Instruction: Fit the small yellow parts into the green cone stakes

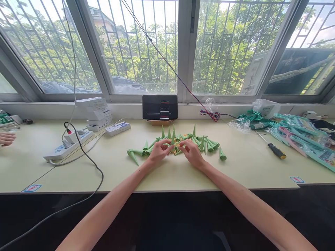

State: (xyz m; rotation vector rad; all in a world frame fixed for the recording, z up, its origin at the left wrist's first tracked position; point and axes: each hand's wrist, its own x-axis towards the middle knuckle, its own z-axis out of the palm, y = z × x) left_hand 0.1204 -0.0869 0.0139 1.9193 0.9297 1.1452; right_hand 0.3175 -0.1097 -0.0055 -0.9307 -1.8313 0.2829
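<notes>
My left hand (158, 152) is closed, thumb and fingers pinching a light green plastic cone (172, 138) that stands point up. Facing it, my right hand (191, 153) has its fingertips pressed together close to the cone's lower part. Whatever sits in that pinch is too small to make out, though yellow-orange bits show beside it. Around and behind both hands lies a loose pile of similar green cones (209, 144), some upright, most on their sides. Small yellow-orange pieces (185, 135) are scattered among them, partly hidden by my hands.
A power strip (68, 144) with cables and stacked white boxes (95, 113) are on the left. A black device (160, 107) stands behind the pile. On the right lie a screwdriver (276, 150) and bagged teal items (295, 134). Another person's hand (7, 138) shows far left.
</notes>
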